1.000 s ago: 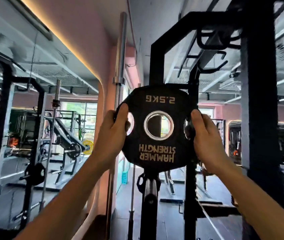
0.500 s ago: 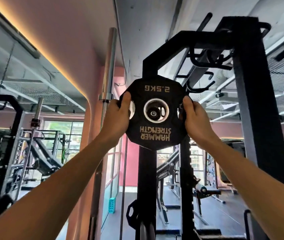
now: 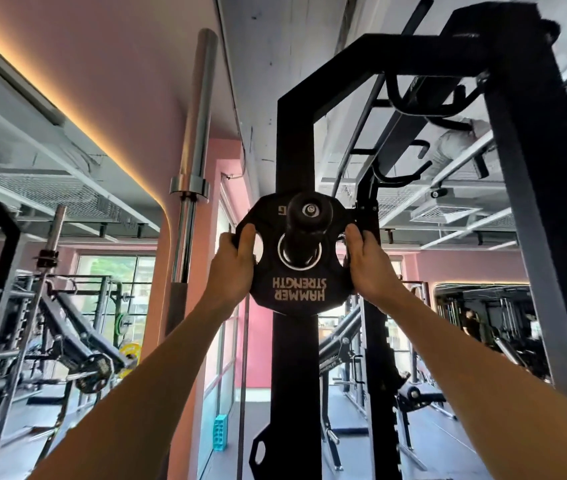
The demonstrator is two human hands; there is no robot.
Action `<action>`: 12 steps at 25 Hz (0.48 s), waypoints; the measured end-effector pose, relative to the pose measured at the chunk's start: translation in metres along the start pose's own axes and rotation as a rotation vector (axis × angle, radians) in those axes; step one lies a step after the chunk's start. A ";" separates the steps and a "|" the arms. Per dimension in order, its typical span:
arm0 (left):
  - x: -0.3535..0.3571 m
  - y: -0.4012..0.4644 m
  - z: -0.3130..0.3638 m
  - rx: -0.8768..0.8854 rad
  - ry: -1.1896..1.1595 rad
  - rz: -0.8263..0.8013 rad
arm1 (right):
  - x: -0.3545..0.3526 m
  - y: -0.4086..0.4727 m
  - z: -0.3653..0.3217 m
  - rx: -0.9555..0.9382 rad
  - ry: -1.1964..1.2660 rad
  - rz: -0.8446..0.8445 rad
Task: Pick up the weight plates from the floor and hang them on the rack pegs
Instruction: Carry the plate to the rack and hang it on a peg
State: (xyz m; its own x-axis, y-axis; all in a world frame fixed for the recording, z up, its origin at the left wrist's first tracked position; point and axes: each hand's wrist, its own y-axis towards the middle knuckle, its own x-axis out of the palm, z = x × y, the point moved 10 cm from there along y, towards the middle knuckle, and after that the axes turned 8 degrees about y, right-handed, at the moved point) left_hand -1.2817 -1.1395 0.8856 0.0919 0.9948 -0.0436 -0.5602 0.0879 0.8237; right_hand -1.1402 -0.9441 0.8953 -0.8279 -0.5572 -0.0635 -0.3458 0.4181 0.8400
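Observation:
A small black weight plate with upside-down "HAMMER STRENGTH" lettering is held up high against the black rack upright. A black rack peg with a round end cap passes through the plate's metal-ringed centre hole and sticks out toward me. My left hand grips the plate's left edge, thumb by the left grip hole. On the opposite edge, my right hand grips it the same way.
A chrome barbell stands upright just left of the rack. Another black plate hangs low on the same upright. Pull-up handles jut out overhead to the right. More racks and benches fill both sides of the gym.
The plate has risen and slid onto the peg; the peg's end cap now pokes out through the centre hole. Both hands keep their grip on the plate's edges.

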 end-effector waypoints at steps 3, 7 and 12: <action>0.010 0.012 -0.014 0.017 0.049 0.006 | 0.010 0.006 0.020 0.045 -0.063 -0.009; 0.018 0.024 -0.024 0.032 0.078 0.000 | 0.015 0.014 0.034 0.042 -0.072 0.006; 0.024 0.031 -0.034 0.013 0.081 -0.034 | 0.018 0.016 0.035 0.039 -0.057 -0.016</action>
State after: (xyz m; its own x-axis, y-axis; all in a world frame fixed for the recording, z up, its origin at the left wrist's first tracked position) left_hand -1.3244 -1.1107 0.8907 0.0435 0.9922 -0.1171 -0.5475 0.1217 0.8279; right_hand -1.1761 -0.9222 0.8884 -0.8454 -0.5231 -0.1082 -0.3754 0.4377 0.8170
